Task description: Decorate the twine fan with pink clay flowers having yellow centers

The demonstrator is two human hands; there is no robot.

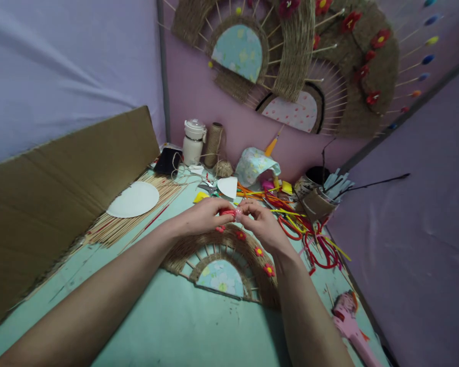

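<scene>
My left hand (pixel 203 215) and my right hand (pixel 260 223) meet above a half-round woven jute fan (pixel 199 250) lying on the green table (pixel 164 321). Both pinch a small red paper flower (pixel 228 212) between their fingertips. The fan has a floral paper centre (pixel 220 278), wooden spokes and several red flowers (pixel 268 269) stuck along its right rim. Part of the fan's top edge is hidden under my hands.
A cardboard sheet (pixel 53 188) leans at left beside a bundle of skewers (pixel 137 219) and a white paper disc (pixel 133 200). At the back stand a white bottle (pixel 193 142) and a twine spool (pixel 214 145). Coloured strips (pixel 309 234) and a pink glue gun (pixel 352 321) lie at right. Finished fans (pixel 290 56) hang on the wall.
</scene>
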